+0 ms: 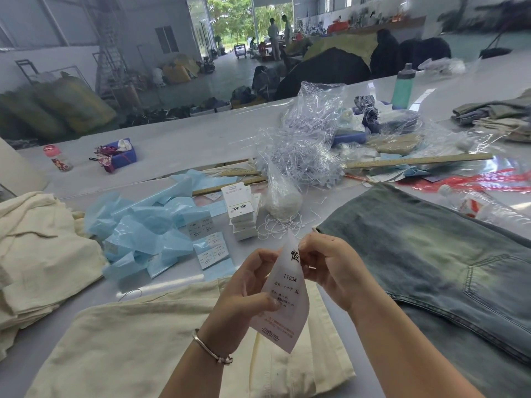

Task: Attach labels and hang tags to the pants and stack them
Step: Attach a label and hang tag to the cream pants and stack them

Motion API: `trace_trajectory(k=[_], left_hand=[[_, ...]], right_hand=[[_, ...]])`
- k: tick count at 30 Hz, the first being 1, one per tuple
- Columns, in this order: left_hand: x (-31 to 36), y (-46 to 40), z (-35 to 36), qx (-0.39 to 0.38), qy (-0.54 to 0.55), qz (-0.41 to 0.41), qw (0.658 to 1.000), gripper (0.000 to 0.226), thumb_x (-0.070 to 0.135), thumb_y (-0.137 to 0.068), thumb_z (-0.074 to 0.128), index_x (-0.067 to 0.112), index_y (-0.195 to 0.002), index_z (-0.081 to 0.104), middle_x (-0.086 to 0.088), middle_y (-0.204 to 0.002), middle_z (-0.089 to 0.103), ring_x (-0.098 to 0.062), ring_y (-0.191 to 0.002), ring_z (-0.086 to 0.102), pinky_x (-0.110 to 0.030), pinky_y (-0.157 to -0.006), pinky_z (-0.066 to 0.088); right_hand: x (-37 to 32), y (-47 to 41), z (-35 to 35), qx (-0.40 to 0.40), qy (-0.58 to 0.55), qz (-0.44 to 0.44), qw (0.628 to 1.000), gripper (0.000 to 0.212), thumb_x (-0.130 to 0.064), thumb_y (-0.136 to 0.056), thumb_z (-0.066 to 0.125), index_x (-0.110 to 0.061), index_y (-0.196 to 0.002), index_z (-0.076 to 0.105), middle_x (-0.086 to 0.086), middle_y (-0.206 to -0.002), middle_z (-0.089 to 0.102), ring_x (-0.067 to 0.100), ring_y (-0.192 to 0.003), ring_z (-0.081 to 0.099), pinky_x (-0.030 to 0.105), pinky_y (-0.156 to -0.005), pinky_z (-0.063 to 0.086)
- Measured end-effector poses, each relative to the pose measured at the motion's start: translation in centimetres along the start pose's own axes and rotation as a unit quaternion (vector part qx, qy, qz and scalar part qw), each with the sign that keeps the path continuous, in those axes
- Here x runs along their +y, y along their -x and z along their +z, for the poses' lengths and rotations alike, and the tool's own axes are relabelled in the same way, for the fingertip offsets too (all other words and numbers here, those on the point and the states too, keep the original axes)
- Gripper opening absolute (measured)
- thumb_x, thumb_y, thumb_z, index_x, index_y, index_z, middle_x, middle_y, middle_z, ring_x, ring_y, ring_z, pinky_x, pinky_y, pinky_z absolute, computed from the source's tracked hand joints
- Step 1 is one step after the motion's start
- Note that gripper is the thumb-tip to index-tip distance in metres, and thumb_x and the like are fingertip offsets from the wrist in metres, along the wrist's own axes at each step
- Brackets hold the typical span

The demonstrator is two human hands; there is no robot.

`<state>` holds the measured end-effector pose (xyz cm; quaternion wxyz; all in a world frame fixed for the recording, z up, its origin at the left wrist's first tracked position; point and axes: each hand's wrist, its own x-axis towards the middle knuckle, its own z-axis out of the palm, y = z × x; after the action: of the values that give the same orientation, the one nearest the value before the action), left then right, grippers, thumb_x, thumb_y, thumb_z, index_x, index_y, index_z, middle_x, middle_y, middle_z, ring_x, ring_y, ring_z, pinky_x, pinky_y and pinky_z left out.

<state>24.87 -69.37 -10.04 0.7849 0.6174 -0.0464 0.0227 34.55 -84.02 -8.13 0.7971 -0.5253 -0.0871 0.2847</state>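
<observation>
1. While both hands are raised above the worktop (178, 133), one white hang tag (288, 294) is held between them over the cream pants (138, 349).
2. Left hand (247, 291): grip closed on the tag's left edge, thumb pressing its face.
3. Right hand (330, 262): grip closed on the tag's top, fingers pinching near a white string (280, 225).
4. Legible writing on the tag: "1103#" and "XL"; a bold black character at the top is partly covered. The smaller lines and the red print cannot be read.
5. One pair of cream pants lies flat at the near edge; one pair of washed blue jeans (431, 254) lies to the right.
6. A stack of cream garments (37, 254) sits to the left; their number cannot be told.
7. One pile of white tags (241, 211) stands beside blue label sheets (149, 231); exact counts cannot be told.
8. Two wooden rulers (416, 160) are visible.
9. One teal bottle (403, 87) stands at the back.
</observation>
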Motion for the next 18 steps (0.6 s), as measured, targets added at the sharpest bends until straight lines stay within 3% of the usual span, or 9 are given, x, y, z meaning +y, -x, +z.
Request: trace_trajectory(k=[4,6,9,13,18], left_hand=[[0.2,-0.8,0.1,0.02,0.035,-0.028,0.999,0.044,0.024,-0.085,0.06,0.001,-0.123,0.053,-0.016,-0.128,0.061,-0.029,-0.103,0.059,-0.036,-0.082,0.047],[0.3,-1.2,0.0,0.063,0.029,-0.026,0.997,0.037,0.026,-0.094,0.053,0.0,-0.119,0.058,-0.022,-0.126,0.061,-0.033,-0.108,0.059,-0.039,-0.084,0.047],[0.4,-1.7,0.0,0.117,-0.032,0.017,0.992,0.018,0.009,-0.082,0.066,0.003,-0.1,0.068,-0.022,-0.104,0.069,-0.032,-0.097,0.064,-0.037,-0.082,0.054],[0.5,-2.3,0.2,0.143,-0.134,0.065,0.978,0.028,-0.013,-0.074,0.072,0.014,-0.082,0.071,-0.007,-0.082,0.073,-0.016,-0.078,0.068,-0.025,-0.073,0.056],[-0.1,-3.3,0.7,0.163,-0.257,0.07,0.95,0.028,-0.016,-0.08,0.063,0.011,-0.088,0.067,-0.003,-0.079,0.072,-0.015,-0.074,0.068,-0.03,-0.072,0.057]], right_hand=[[0.0,0.2,-0.6,0.003,0.035,-0.023,0.999,0.026,0.006,-0.08,0.051,-0.007,-0.058,0.057,0.009,-0.062,0.052,0.017,-0.055,0.042,0.023,-0.05,0.043],[-0.1,0.3,-0.9,-0.012,0.067,-0.032,0.997,0.022,0.006,-0.082,0.053,-0.004,-0.063,0.058,0.006,-0.06,0.055,0.016,-0.057,0.046,0.022,-0.055,0.045],[-0.2,0.6,-0.7,-0.043,0.127,-0.025,0.991,0.017,0.006,-0.084,0.059,-0.003,-0.069,0.061,0.008,-0.064,0.06,0.017,-0.06,0.052,0.024,-0.062,0.046],[0.1,0.7,-0.4,-0.044,0.153,-0.014,0.987,0.009,0.005,-0.084,0.062,0.002,-0.076,0.063,0.013,-0.069,0.06,0.017,-0.061,0.054,0.027,-0.065,0.045],[0.6,0.6,-0.5,-0.014,0.176,0.006,0.984,0.002,0.002,-0.083,0.065,0.004,-0.082,0.065,0.007,-0.069,0.064,0.017,-0.063,0.054,0.023,-0.064,0.046]])
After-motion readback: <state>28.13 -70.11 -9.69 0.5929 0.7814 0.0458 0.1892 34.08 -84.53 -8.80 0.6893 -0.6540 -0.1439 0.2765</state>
